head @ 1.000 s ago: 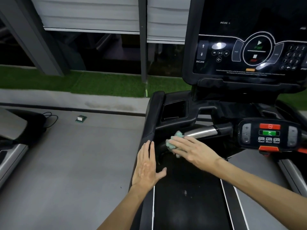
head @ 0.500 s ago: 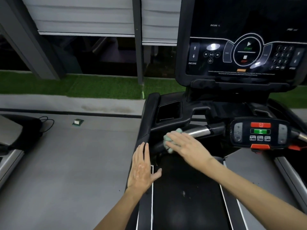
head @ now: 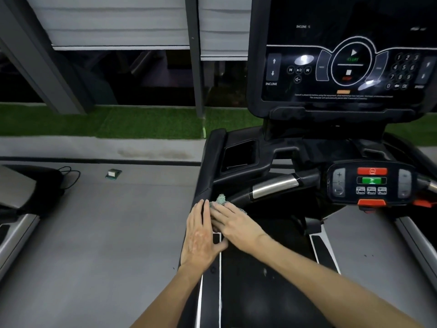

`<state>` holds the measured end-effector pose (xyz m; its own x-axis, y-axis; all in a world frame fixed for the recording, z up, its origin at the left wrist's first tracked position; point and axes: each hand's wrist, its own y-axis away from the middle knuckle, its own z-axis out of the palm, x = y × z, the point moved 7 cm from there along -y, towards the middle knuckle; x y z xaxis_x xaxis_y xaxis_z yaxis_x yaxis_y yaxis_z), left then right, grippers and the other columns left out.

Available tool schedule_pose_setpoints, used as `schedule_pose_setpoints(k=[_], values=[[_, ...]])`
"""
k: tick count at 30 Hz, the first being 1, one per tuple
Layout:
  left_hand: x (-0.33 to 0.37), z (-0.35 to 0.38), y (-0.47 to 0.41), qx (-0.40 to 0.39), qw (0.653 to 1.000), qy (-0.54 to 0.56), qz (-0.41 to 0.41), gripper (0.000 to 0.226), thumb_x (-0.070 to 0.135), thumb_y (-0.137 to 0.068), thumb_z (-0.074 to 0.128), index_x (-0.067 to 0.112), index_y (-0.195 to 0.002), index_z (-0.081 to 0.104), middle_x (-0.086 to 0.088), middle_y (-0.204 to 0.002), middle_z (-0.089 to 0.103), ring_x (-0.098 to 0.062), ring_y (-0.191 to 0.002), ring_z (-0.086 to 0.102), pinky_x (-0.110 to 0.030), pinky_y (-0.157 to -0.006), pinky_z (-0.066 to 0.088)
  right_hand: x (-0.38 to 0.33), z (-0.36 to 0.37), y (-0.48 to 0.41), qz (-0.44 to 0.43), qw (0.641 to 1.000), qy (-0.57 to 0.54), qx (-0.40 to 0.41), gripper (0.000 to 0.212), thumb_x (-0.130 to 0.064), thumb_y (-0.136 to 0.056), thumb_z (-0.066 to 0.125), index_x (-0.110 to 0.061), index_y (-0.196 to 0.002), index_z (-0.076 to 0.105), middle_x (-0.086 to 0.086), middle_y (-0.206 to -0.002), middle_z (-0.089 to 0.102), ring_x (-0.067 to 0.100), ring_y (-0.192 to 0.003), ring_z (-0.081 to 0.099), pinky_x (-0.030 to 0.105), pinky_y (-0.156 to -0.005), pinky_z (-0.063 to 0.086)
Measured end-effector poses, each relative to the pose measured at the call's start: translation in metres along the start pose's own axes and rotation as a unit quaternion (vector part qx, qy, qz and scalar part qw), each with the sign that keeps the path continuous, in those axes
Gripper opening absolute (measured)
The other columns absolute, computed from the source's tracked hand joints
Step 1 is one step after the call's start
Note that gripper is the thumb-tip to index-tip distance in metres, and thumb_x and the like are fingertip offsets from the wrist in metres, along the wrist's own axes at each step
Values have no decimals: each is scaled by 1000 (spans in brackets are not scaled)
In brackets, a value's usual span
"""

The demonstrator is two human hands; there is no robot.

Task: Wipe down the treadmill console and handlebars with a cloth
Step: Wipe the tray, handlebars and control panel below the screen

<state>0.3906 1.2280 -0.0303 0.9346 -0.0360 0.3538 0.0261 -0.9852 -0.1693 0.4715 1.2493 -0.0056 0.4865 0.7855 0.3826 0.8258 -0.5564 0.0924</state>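
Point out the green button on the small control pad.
The wide green button at the centre of the control pad: the red button sits above it, three small white keys below.

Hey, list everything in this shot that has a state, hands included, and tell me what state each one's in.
Left hand: flat, fingers straight, resting on the side rail.
Right hand: fingers straight, pressing the cloth down.
Cloth: bunched under the right hand, at the handlebar's dark end.
Console screen: lit, controls showing.
Handlebar: silver section uncovered, untouched.
Blinds: partly lowered.
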Motion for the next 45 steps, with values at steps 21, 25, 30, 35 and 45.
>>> schedule_pose_setpoints(k=[21,25,30,35,45], values=[[2,-5,-1,16,1000,18,5,109,47,-64,81,4,-148,27,-17,-149,39,-31,-138,39,-44,-113,37,31,-17,9,-37,996,-51,69,50,-22,-77,75,-11,-124,62,12,-137,52,32,-129,44,46,-106,39],[1,-3,0,13,1000,9,9,109,47,-65,81,3,-148,27,-18,-149,38,-31,-139,38,-45,-113,37,22,-16,7,-55,998,-10,27,49,-25,-91,60,-16,-138,50,9,-151,36,27,-143,27,42,-117,22],[-1,-5,0,27,999,21,7,110,46,-65,84,5,-149,26,-18,-149,37,-32,-138,37,-42,-113,34,81,-27,42,32,995,-62,75,61,-8,-77,70,-15,-135,53,12,-147,43,29,-137,39,44,-112,32],[1,-4,-1,24,999,25,6,108,45,-67,84,7,-149,25,-16,-149,37,-33,-138,38,-45,-112,38,159,-28,125,268,949,-100,132,73,10,-65,70,-7,-134,53,19,-140,49,34,-128,48,47,-105,41],[1,-4,1,14,999,31,0,106,44,-68,83,6,-149,26,-16,-149,37,-33,-139,37,-46,-112,38,114,-33,71,189,956,-166,153,52,-2,-68,60,-13,-119,61,7,-125,56,27,-114,53,40,-95,45]])
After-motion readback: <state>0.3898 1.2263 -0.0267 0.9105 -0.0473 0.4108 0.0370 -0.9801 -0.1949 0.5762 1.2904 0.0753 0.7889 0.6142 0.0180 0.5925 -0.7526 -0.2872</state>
